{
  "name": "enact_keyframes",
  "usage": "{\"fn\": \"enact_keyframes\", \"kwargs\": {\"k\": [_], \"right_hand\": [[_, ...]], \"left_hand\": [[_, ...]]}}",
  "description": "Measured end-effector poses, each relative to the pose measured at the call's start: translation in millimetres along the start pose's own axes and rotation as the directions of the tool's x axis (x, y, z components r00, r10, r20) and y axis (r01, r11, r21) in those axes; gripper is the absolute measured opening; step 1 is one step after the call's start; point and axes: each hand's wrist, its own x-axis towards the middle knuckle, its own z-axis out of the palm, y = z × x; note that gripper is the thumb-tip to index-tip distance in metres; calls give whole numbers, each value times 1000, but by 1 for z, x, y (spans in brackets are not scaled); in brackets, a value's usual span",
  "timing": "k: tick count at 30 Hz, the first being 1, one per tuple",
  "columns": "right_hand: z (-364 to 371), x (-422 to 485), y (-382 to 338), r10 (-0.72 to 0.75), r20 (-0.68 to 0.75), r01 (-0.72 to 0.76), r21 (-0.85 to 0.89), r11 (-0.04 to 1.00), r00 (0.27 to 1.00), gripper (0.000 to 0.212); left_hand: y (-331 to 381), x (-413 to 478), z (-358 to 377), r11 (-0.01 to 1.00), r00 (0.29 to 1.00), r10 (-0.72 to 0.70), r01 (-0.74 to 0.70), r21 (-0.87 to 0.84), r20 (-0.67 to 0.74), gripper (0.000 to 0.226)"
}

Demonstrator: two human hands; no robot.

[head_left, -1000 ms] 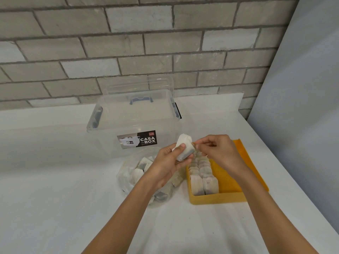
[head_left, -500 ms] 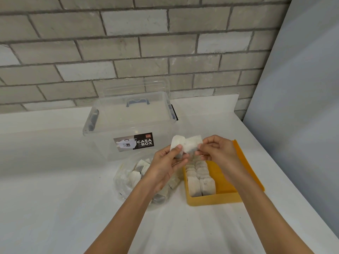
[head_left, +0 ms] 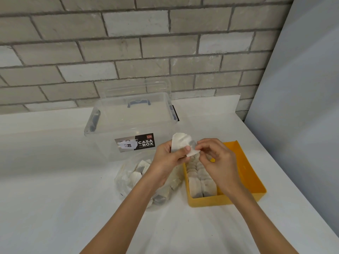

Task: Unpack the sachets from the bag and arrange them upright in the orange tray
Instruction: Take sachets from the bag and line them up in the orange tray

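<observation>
Both hands, left hand (head_left: 166,162) and right hand (head_left: 218,162), pinch one sachet (head_left: 182,143) in their fingers above the orange tray (head_left: 244,173), whose right half lies open; the bag (head_left: 146,180) sits below-left. Since before, the sachet has unfolded wider.

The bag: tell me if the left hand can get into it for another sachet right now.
Probably not at once. The left hand is shut on a sachet, shared with the right hand. The bag lies just beneath the left wrist, nothing between; once freed, it should reach in.
</observation>
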Motion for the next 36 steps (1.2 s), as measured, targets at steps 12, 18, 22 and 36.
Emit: {"fn": "enact_keyframes", "kwargs": {"k": [12,18,22,36], "right_hand": [[-20,33,-6,199,201,-225,119,967,959,5],[-36,49,16,283,95,-290,71,954,954,5],[-40,53,51,392,92,-372,-181,910,915,5],[-5,47,90,520,123,-451,-358,818,845,12]], "left_hand": [[7,7,-5,952,986,100,-135,275,136,24],[-1,9,-11,983,1000,31,-31,182,5,23],[-5,10,-13,994,997,-42,49,101,-70,25],[-6,7,-15,950,998,-44,55,307,-42,22]]}}
